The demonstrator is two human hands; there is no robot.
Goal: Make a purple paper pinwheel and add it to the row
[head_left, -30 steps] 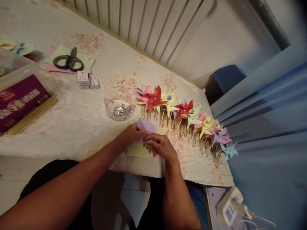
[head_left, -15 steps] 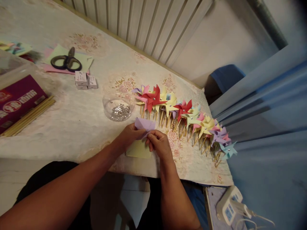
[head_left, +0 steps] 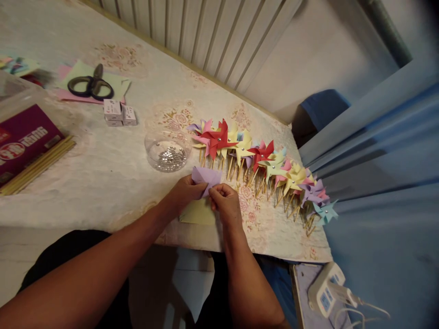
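A: Purple paper (head_left: 206, 175) — where?
B: Between both hands, just above the pale yellow sheet (head_left: 198, 215) near the table's (head_left: 120, 173) front edge.
A: Grips?
B: Left hand (head_left: 187, 194) clamps its left side, right hand (head_left: 226, 201) pinches its lower right.
A: Around?
B: Clear dish (head_left: 150, 156) of shiny bits (head_left: 173, 156) beyond, pinwheels (head_left: 273, 167) rightward — scissors (head_left: 92, 87) far left.

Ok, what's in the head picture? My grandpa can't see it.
A person's left hand and right hand hold purple paper over a yellow sheet on a flowery tablecloth. Nearby are a clear dish of shiny bits and a row of colourful pinwheels.
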